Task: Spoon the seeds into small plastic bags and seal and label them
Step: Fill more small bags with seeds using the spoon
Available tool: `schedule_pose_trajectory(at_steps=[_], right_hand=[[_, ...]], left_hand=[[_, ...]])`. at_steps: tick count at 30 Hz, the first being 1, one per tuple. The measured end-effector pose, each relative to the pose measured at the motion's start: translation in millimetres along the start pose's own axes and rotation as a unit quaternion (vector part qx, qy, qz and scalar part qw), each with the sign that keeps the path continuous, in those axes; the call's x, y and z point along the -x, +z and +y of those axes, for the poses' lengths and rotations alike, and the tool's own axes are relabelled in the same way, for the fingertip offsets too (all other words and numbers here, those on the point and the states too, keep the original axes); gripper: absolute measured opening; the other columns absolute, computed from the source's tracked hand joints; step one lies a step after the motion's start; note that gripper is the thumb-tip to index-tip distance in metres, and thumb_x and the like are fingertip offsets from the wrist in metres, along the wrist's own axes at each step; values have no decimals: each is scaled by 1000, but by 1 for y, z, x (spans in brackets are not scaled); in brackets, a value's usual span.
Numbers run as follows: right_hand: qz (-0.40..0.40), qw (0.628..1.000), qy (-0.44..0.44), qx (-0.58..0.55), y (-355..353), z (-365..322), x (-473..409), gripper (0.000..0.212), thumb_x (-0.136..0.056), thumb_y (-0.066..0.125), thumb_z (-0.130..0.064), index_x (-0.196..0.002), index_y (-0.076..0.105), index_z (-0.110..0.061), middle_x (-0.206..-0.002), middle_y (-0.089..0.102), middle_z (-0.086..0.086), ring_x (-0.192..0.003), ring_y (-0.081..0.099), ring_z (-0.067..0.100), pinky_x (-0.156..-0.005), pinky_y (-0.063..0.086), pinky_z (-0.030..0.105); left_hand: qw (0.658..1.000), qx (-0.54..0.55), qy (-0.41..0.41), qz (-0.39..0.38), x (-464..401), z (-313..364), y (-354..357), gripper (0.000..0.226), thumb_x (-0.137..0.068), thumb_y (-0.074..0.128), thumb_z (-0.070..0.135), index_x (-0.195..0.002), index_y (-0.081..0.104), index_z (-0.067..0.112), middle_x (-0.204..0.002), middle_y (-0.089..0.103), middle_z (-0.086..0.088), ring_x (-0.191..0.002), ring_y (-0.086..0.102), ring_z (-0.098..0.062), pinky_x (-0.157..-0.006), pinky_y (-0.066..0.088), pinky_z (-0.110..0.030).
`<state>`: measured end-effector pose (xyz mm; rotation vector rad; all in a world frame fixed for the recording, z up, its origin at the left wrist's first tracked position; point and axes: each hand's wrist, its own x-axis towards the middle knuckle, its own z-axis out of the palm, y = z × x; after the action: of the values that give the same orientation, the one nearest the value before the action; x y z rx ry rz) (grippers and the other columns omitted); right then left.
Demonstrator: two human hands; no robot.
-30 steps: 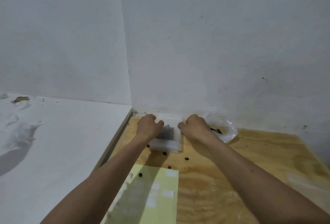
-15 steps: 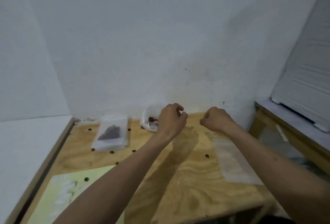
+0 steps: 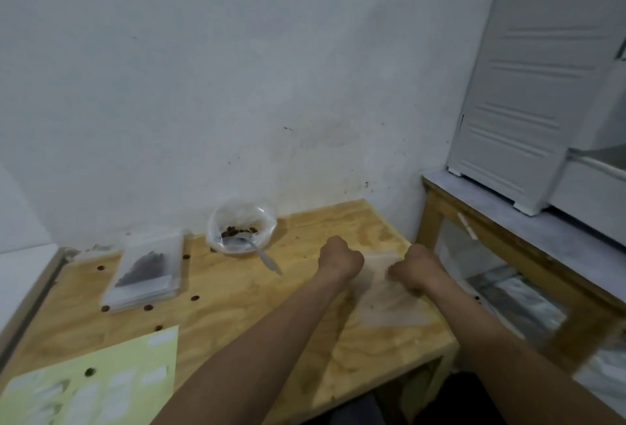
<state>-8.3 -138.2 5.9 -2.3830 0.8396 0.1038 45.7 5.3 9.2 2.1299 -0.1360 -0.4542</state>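
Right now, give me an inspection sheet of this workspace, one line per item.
Surface: plywood table, a few loose seeds scattered on it.
Job's things: clear bowl of seeds with a spoon in it, by the wall; filled bags stacked at left; empty bags at right; label sheet at the near left.
Clutter: nothing seen.
Grippers: left hand and right hand, fingers curled, at the top edge of the empty bags; grip too blurred to tell.
Cables: nothing seen.
Surroundings: white wall; white panel on a side bench at right.
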Motion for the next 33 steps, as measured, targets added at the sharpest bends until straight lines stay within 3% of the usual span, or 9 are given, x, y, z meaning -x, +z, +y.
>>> schedule_pose_trajectory(at_steps=[3, 9, 13, 15, 18, 20, 25, 29, 33], right_hand=[[-12, 996, 28, -84, -4, 2, -9, 25, -82, 73, -10, -104, 66, 1, -93, 59, 14, -79, 54, 26, -68, 46, 33], [-5, 974, -37, -225, -25, -20, -10, 59, -79, 85, -16, -131, 62, -2, -122, 65, 14, -112, 62, 32, -98, 53, 45], [76, 965, -133, -213, -37, -68, 0, 44, -89, 73, -40, -118, 70, -7, -107, 69, 7, -103, 66, 27, -91, 54, 39], [101, 949, -189, -233, -42, -101, 12, 55, -93, 62, -52, -101, 74, 1, -92, 75, 12, -88, 71, 31, -79, 55, 35], [43, 931, -176, -318, -49, -150, 30, 52, -86, 64, -58, -85, 77, -8, -79, 77, 4, -71, 74, 20, -65, 58, 32], [-5, 924, -174, -340, -48, -175, 36, 39, -83, 69, -45, -84, 77, -7, -79, 78, 7, -62, 72, 18, -59, 56, 28], [-81, 896, -173, -400, -31, -208, 45, 14, -85, 72, -9, -84, 74, 5, -74, 74, 13, -53, 66, 15, -54, 58, 25], [-124, 873, -207, -424, -7, -221, 47, 18, -83, 80, -13, -75, 74, 2, -63, 69, 10, -50, 62, 13, -55, 58, 22], [-143, 865, -278, -393, 16, -224, 48, 23, -86, 80, -22, -77, 76, -1, -63, 70, 5, -60, 61, 14, -71, 57, 27]], left_hand=[[993, 109, -51, 2, -4, 3, -8, 33, -87, 70, 1, -69, 45, 13, -69, 49, -6, -59, 48, -22, -54, 43, -31], [956, 285, 25, 59, -6, 9, -33, 7, -88, 73, 0, -89, 73, 7, -85, 69, -6, -74, 62, -19, -65, 54, -26], [942, 268, 152, 131, 6, 22, -77, 7, -92, 72, 10, -92, 75, 16, -89, 72, 3, -82, 64, -14, -72, 51, -23], [930, 240, 212, 179, 9, 24, -100, 7, -93, 72, 15, -94, 76, 20, -91, 74, 5, -86, 68, -10, -78, 54, -24], [905, 195, 281, 254, 15, 22, -130, 13, -91, 75, 19, -87, 75, 31, -92, 72, 4, -85, 66, -10, -79, 54, -24], [894, 176, 305, 277, 20, 16, -145, 13, -90, 75, 15, -87, 77, 28, -93, 68, 2, -83, 63, -9, -74, 50, -18], [909, 102, 291, 281, 31, -10, -173, 16, -85, 80, 20, -102, 79, 20, -100, 67, 7, -90, 63, -8, -74, 49, -17], [940, 109, 232, 223, 44, -26, -190, 45, -79, 85, 45, -114, 73, 20, -101, 73, 9, -91, 68, -1, -77, 56, -17], [945, 133, 212, 208, 48, -36, -203, 43, -82, 82, 44, -111, 76, 13, -95, 78, 4, -88, 74, -6, -80, 59, -24]])
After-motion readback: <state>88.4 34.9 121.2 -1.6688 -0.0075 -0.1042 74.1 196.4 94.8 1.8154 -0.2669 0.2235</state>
